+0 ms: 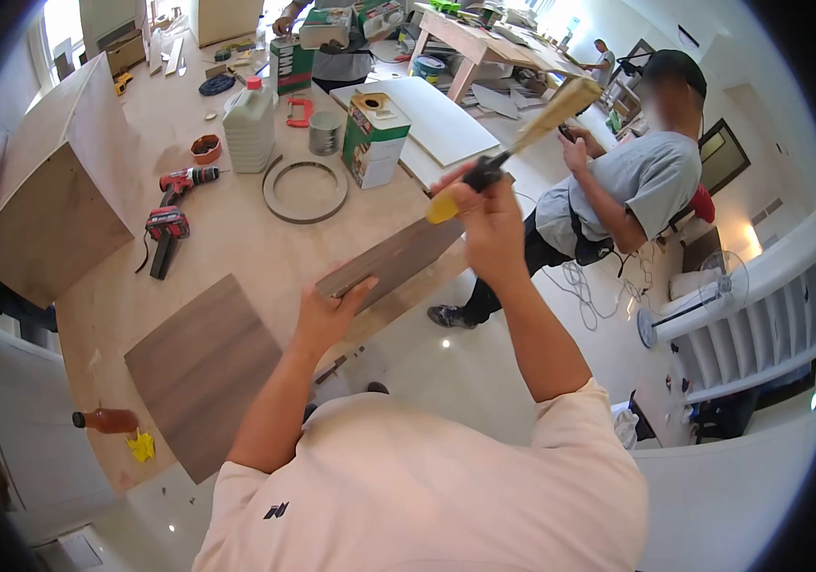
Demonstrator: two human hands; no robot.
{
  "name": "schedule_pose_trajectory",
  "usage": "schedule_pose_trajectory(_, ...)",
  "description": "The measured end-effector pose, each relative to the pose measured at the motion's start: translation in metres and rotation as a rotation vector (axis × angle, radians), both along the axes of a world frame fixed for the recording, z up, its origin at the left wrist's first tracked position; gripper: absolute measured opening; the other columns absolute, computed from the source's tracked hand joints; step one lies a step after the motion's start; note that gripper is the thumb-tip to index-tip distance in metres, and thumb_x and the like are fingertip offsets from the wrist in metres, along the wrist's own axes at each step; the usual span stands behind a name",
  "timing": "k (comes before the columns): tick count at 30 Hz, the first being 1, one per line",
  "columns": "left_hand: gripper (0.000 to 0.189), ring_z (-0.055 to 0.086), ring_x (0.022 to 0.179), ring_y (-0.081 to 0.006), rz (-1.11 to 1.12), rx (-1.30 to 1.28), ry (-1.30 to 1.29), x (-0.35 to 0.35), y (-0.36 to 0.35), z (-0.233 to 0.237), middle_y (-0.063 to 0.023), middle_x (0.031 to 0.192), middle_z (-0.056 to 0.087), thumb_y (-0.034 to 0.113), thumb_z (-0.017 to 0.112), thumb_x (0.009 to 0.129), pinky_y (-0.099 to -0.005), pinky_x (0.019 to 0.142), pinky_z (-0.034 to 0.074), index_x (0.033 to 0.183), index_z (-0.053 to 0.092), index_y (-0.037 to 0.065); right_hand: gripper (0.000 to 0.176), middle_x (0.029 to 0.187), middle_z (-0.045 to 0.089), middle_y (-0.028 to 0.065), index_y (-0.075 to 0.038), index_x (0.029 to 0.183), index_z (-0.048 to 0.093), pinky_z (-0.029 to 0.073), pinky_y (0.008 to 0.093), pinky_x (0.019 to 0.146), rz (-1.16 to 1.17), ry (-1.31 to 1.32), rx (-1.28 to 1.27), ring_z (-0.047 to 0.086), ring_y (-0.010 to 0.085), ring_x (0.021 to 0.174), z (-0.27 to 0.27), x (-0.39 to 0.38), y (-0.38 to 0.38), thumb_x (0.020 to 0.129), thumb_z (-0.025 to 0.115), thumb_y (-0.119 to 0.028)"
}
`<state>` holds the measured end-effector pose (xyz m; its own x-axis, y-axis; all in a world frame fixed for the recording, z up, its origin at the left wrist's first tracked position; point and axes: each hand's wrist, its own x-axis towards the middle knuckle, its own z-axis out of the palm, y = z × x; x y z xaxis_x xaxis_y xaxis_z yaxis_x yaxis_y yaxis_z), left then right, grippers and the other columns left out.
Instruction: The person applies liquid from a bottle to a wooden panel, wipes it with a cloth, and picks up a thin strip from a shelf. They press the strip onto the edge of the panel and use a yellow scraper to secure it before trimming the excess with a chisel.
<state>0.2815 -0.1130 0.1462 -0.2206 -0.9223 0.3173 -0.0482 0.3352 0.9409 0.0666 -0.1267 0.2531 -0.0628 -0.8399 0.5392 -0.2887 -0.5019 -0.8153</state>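
My left hand (pixel 327 315) grips the near end of a narrow dark wood-grain board (pixel 394 259), its thumb over the top edge. My right hand (pixel 492 224) is closed round a tool with a yellow and black handle (pixel 444 205), raised at the board's far end. A pale, blurred strip (pixel 556 114) extends up and right from the tool; whether it is part of it I cannot tell. A square wood-grain panel (pixel 206 372) lies on the plywood table (pixel 222 250) to the left of my left hand.
On the table are a red drill (pixel 179 186), a roll of edging (pixel 279 205), a white jug (pixel 249 129), a can (pixel 377 143) and a bottle (pixel 108 420). A person (pixel 637 176) stands at the right; a plywood box (pixel 60 181) is at the left.
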Motion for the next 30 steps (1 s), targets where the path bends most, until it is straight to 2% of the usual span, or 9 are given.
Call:
schedule_pose_trajectory(5,0.027,0.062,0.078,-0.0143,-0.021,0.002,0.047,-0.001,-0.004,-0.003,-0.0093,0.089,0.069,0.014,0.072,0.085,-0.0281,0.073,0.05,0.109,0.066,0.001,0.023,0.104,0.063,0.0085,-0.004,0.116,0.049,0.048,0.0303,0.089,0.191,-0.188,0.007,0.062,0.0159,0.099,0.009,0.044,0.016,0.099,0.056,-0.017)
schedule_pose_trajectory(9,0.027,0.064,0.08,-0.018,-0.051,0.038,0.048,0.002,-0.002,-0.003,-0.0123,0.09,0.069,0.014,0.071,0.086,-0.0299,0.074,0.051,0.11,0.066,0.003,0.027,0.102,0.061,0.0076,-0.003,0.119,0.048,0.048,0.0306,0.089,0.176,-0.028,0.089,0.061,0.0154,0.099,-0.005,0.056,0.015,0.097,0.059,-0.014)
schedule_pose_trajectory(12,0.027,0.065,0.079,-0.0192,-0.042,-0.053,0.096,0.002,-0.004,-0.005,-0.0126,0.09,0.069,0.013,0.07,0.086,-0.0303,0.074,0.051,0.111,0.066,0.004,0.024,0.101,0.062,0.0072,-0.003,0.116,0.049,0.047,0.0286,0.086,0.192,-0.144,0.001,0.059,0.0129,0.095,0.015,0.071,0.029,0.096,0.059,-0.013)
schedule_pose_trajectory(15,0.027,0.065,0.078,-0.0214,-0.06,-0.05,0.099,0.004,-0.008,-0.007,-0.0123,0.092,0.069,0.012,0.07,0.086,-0.031,0.074,0.051,0.111,0.065,0.004,0.025,0.103,0.064,0.009,-0.004,0.116,0.049,0.047,0.029,0.089,0.143,0.086,0.078,0.061,0.0146,0.099,-0.003,0.077,0.025,0.099,0.056,-0.02)
schedule_pose_trajectory(18,0.025,0.065,0.078,-0.023,-0.048,-0.133,0.134,0.002,-0.01,-0.011,-0.0125,0.091,0.069,0.012,0.07,0.086,-0.0317,0.073,0.051,0.109,0.065,0.004,0.025,0.105,0.064,0.009,-0.003,0.117,0.049,0.046,0.027,0.089,0.183,-0.032,-0.026,0.06,0.0134,0.099,0.008,0.09,0.035,0.099,0.056,-0.019)
schedule_pose_trajectory(21,0.024,0.067,0.079,-0.0231,-0.128,-0.042,0.118,0.007,-0.01,-0.013,-0.0137,0.091,0.069,0.012,0.07,0.086,-0.0327,0.072,0.051,0.108,0.065,0.003,0.024,0.108,0.064,0.0102,-0.003,0.118,0.048,0.047,0.0271,0.086,0.178,0.194,0.071,0.059,0.0133,0.097,-0.005,0.099,0.039,0.099,0.055,-0.016)
schedule_pose_trajectory(26,0.024,0.067,0.079,-0.0229,-0.108,-0.056,0.166,0.006,-0.009,-0.007,-0.0151,0.091,0.069,0.013,0.07,0.087,-0.0331,0.072,0.051,0.108,0.065,0.003,0.024,0.106,0.062,0.0065,-0.004,0.117,0.05,0.048,0.0236,0.078,0.203,-0.053,0.046,0.058,0.0083,0.086,-0.004,0.107,0.042,0.096,0.059,-0.01)
schedule_pose_trajectory(29,0.024,0.067,0.08,-0.0221,-0.106,-0.119,0.156,0.003,-0.012,-0.007,-0.0149,0.091,0.069,0.012,0.069,0.088,-0.0323,0.073,0.051,0.108,0.064,0.002,0.025,0.107,0.061,0.0051,-0.006,0.118,0.051,0.047,0.0236,0.08,0.109,-0.008,0.145,0.057,0.0086,0.09,0.002,0.098,0.041,0.095,0.06,-0.011)
schedule_pose_trajectory(30,0.023,0.066,0.08,-0.0217,-0.085,-0.162,0.152,0.003,-0.012,-0.008,-0.0148,0.092,0.069,0.012,0.069,0.088,-0.0319,0.073,0.051,0.108,0.064,0.002,0.026,0.11,0.059,0.0045,-0.007,0.117,0.055,0.047,0.024,0.083,0.072,-0.122,0.111,0.055,0.0089,0.096,0.005,0.097,0.043,0.092,0.065,-0.009)
